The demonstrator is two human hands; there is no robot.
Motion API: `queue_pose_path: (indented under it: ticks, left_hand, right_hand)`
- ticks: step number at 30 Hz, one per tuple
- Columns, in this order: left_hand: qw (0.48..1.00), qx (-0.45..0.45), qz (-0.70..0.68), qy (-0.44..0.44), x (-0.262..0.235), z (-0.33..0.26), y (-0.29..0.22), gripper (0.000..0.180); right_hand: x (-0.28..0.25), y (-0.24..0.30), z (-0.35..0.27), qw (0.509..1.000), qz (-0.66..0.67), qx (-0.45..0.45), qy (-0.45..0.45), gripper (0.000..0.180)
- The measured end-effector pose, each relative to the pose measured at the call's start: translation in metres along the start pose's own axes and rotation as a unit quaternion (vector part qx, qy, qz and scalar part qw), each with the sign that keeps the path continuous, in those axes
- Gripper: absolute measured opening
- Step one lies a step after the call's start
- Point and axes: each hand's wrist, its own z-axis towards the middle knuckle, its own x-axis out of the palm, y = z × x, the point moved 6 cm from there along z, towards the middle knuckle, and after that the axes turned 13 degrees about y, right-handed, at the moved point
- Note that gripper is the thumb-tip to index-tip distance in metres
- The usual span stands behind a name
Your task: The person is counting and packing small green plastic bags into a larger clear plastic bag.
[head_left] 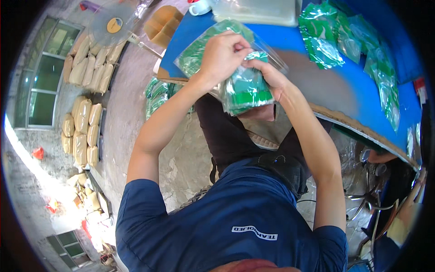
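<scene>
Both my hands are at the near edge of the blue-topped table (181, 41). Between them is a stack of green and see-through plastic bags (248, 90), its lower end hanging past the table edge. My left hand (224, 52) is closed in a pinch at the top of these bags. Beside it, my right hand (272, 78) grips their upper right side, thumb and fingers bent toward the left fingertips. Under my left hand, a larger green-printed plastic sheet or bag (192, 53) lies flat on the table. The exact edge under the fingertips is hidden.
More green plastic bags (319, 34) lie spread at the table's far right. Behind are a see-through plastic stack (253, 11) and a white cup (199, 7). An open cardboard box (163, 25), a fan (113, 25) and piled sacks (81, 129) stand left. Another person's arm (410, 204) shows right.
</scene>
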Motion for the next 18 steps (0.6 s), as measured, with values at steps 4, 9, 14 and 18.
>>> queue_pose_path:
  ticks: [4,9,14,18]
  left_hand:
    - [0.998,0.052,0.0,-0.019,0.005,0.011,-0.033,0.011]
    - [0.994,0.1,-0.014,-0.041,0.004,0.027,-0.061,0.01]
    - [0.994,0.069,-0.013,-0.083,-0.008,0.021,-0.058,0.01]
    - [0.985,0.053,-0.121,-0.11,0.007,0.032,-0.061,0.012]
  right_hand:
    - [-0.006,0.014,0.016,0.996,-0.055,-0.059,0.028,0.037]
    - [0.021,0.043,0.018,0.974,-0.22,-0.052,-0.016,0.043]
    - [0.008,0.03,0.031,0.987,-0.157,-0.043,-0.015,0.046]
    - [0.002,-0.005,-0.027,0.957,0.195,-0.208,0.048,0.07]
